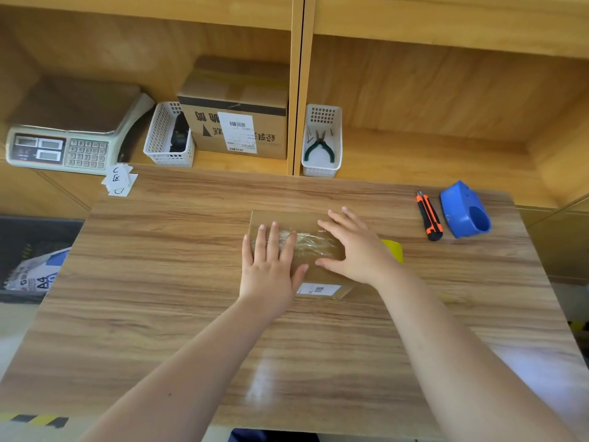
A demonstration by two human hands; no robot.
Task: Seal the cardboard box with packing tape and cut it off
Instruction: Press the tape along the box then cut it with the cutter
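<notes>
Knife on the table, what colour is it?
The knife is orange and black; head view.

Bare left grip (271, 266), right grip (357, 250), forearms (191, 362)

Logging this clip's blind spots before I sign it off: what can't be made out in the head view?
Head view:
- Ends of the clear tape on the cardboard box: under the left hand and right hand; cut or not, cannot tell.
- Yellow object: mostly behind the right hand, unidentifiable.
- Box label: print too small.
- Black item in the white basket: half hidden by the basket wall.
</notes>
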